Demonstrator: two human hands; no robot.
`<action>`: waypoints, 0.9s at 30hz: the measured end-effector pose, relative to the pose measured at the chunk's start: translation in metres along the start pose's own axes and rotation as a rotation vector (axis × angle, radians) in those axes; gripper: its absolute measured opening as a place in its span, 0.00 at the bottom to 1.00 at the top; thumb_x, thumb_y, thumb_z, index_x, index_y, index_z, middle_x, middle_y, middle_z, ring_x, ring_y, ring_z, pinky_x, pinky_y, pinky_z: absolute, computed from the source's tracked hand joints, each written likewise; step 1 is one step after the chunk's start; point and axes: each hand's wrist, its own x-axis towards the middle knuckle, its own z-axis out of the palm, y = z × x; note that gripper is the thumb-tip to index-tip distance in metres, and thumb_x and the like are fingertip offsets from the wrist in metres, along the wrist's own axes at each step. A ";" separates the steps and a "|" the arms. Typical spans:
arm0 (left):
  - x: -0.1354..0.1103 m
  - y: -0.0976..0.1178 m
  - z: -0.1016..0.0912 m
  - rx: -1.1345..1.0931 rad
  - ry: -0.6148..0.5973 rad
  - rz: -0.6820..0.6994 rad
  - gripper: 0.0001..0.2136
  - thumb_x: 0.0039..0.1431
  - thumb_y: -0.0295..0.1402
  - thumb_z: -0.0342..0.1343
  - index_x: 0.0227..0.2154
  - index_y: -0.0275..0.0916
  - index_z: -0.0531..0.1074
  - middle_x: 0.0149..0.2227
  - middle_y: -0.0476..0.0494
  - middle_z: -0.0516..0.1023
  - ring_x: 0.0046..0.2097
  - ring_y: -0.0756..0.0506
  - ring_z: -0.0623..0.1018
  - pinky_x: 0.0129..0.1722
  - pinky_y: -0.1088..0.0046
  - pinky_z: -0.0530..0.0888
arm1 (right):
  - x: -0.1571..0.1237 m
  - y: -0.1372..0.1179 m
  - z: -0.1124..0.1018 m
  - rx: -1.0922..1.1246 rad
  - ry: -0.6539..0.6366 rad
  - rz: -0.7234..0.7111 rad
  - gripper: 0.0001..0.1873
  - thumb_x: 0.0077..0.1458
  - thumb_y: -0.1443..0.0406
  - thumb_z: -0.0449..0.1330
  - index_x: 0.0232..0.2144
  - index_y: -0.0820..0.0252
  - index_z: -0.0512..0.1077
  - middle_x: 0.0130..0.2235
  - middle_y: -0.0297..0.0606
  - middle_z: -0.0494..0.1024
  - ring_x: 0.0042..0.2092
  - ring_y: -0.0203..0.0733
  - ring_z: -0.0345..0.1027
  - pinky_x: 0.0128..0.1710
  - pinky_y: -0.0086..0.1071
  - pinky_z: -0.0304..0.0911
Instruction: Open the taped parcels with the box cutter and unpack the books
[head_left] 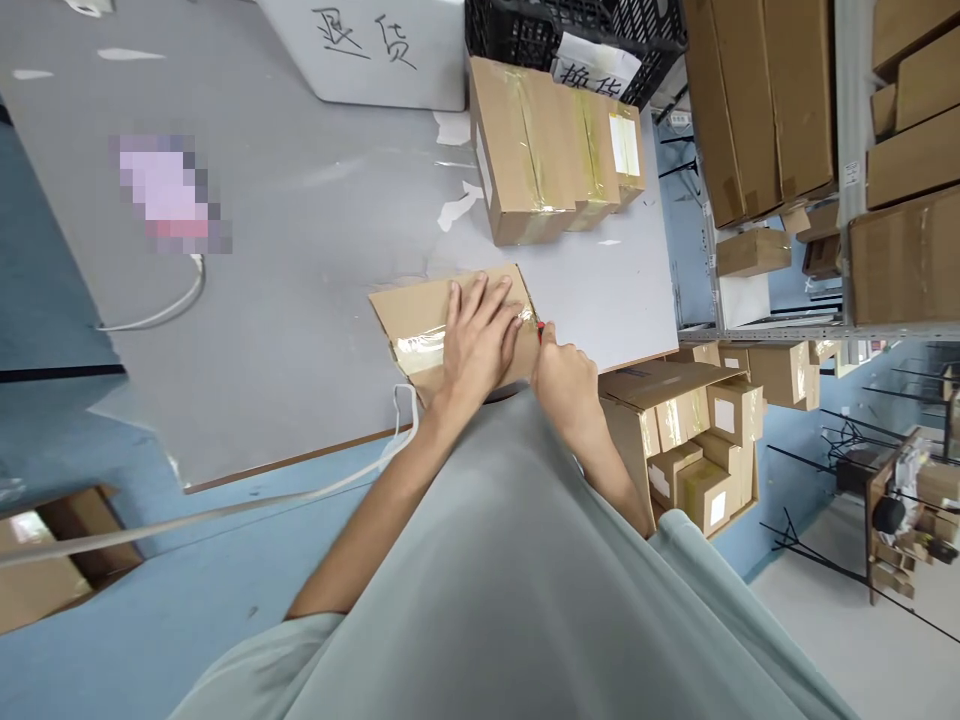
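Note:
A flat cardboard box (420, 310) with clear tape across it lies at the front edge of the grey table, close to my body. My left hand (480, 335) rests on top of the box, its fingers stretched out and spread. At the box's right edge, my right hand (566, 385) is closed in a fist around what looks like a red box cutter (541, 330). Only a small red part of it shows; the blade cannot be made out. Shiny tape is visible between the two hands.
Taped cardboard boxes (525, 150) stand behind, before a black crate (510, 35) and a white bin (375, 50). A large carton (637, 430) of smaller boxes sits to the right. A white cord (300, 495) hangs at the front left; shelves (851, 170) hold cartons.

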 end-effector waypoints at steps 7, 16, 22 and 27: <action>0.002 -0.002 0.003 0.020 -0.005 -0.013 0.17 0.84 0.41 0.49 0.58 0.47 0.82 0.78 0.41 0.74 0.85 0.31 0.62 0.85 0.29 0.48 | -0.016 0.005 0.014 -0.028 -0.006 0.044 0.33 0.78 0.76 0.47 0.80 0.72 0.61 0.55 0.64 0.88 0.58 0.54 0.88 0.57 0.39 0.78; -0.015 0.005 -0.013 0.073 0.059 -0.134 0.22 0.82 0.44 0.52 0.70 0.46 0.76 0.83 0.36 0.64 0.87 0.29 0.53 0.85 0.30 0.38 | -0.048 0.046 0.025 0.162 0.040 0.077 0.29 0.84 0.62 0.51 0.80 0.59 0.64 0.51 0.53 0.91 0.52 0.58 0.89 0.53 0.41 0.76; -0.044 -0.023 -0.033 0.144 0.270 -0.306 0.35 0.80 0.50 0.56 0.81 0.41 0.62 0.88 0.29 0.48 0.89 0.27 0.41 0.86 0.31 0.41 | 0.035 0.110 0.078 0.628 0.355 0.172 0.21 0.79 0.49 0.58 0.53 0.59 0.80 0.45 0.50 0.91 0.45 0.54 0.87 0.48 0.38 0.75; -0.061 -0.052 -0.055 0.112 0.295 -0.300 0.35 0.78 0.55 0.58 0.80 0.47 0.65 0.86 0.33 0.55 0.88 0.28 0.47 0.86 0.34 0.47 | 0.155 0.118 0.145 1.133 0.251 0.172 0.16 0.74 0.51 0.60 0.43 0.57 0.72 0.40 0.46 0.89 0.36 0.42 0.82 0.38 0.31 0.74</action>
